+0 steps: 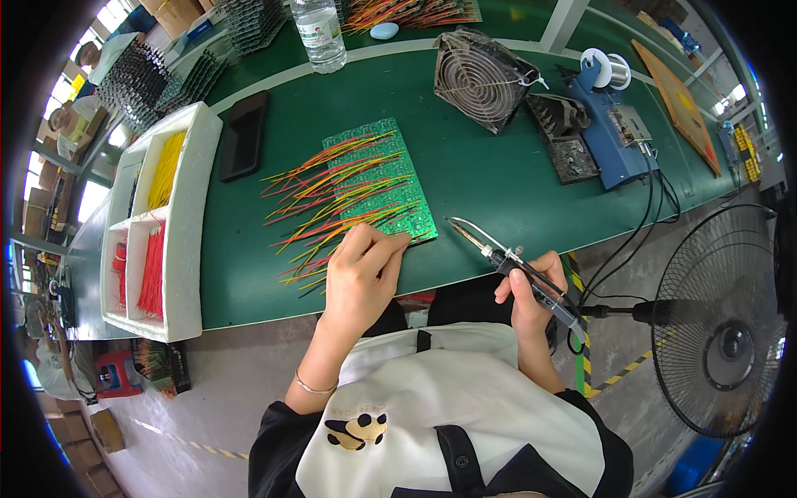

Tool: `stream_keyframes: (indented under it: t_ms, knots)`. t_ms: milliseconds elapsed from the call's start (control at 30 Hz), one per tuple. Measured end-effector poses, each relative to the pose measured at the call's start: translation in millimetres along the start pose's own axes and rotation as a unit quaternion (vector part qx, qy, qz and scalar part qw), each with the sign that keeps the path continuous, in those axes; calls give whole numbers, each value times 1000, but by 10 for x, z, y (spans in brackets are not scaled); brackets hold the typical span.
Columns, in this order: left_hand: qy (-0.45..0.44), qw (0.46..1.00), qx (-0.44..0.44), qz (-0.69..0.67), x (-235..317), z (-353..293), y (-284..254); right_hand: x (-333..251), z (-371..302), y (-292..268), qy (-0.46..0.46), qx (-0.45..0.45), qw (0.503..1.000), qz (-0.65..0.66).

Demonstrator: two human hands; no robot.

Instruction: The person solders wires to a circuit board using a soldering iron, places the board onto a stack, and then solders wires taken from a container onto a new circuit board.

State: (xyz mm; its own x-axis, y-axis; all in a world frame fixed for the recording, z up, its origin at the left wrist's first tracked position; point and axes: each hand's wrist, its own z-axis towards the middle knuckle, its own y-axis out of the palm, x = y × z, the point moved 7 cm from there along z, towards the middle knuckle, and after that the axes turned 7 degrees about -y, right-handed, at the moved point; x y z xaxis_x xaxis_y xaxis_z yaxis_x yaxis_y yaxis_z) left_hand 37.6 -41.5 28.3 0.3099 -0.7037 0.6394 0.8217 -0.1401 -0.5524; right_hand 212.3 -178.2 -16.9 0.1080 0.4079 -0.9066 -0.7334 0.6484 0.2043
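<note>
we see the green circuit board (388, 168) lying flat in the middle of the frame, tilted a little, its lower end just right of centre. rows of red, yellow and black wires (307, 189) cross it and stick out past its left edge.

at its lower end, our left hand (364, 264) has its fingers bent and drawn close together, the tips down by the last row; we cannot tell whether they pinch a wire. right of the board, our right hand (535, 290) is curled around the handle of a soldering iron (516, 264), whose tip points up and left, near the board's lower right corner but apart from it.

under all this is the green table (274, 274). to the left we have a black tray (245, 137) and a white foam box (189, 216) with yellow and red wires in its compartments. at the top stands a water bottle (320, 37). in the upper right are a square grilled fan (481, 79) and a blue stand (614, 137) with a spool (613, 70); at the lower right, a round black fan (730, 344).
</note>
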Motion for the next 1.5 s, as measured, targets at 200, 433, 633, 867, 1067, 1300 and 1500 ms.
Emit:
stream_keyframes:
  t_ms: [200,433,633,867,1067,1300,1500]
  knots:
    - [-39,999,-9,-17,-44,21,4,1,13,81,-7,-10,1000,-9]
    - [-46,999,-10,-17,-55,28,8,8,16,89,11,-19,1000,-21]
    - [-36,999,-7,-22,-45,30,2,-8,9,93,-8,-17,999,-27]
    - [-39,999,-10,-23,-57,24,14,6,-4,60,-8,-46,999,6]
    - [-34,999,-5,-24,-67,27,-16,19,3,76,1,-46,999,7]
    - [-32,999,-10,-20,-67,39,5,23,0,63,11,-33,999,1]
    - [-32,999,-11,-21,-64,33,8,16,-2,66,18,-32,999,-1]
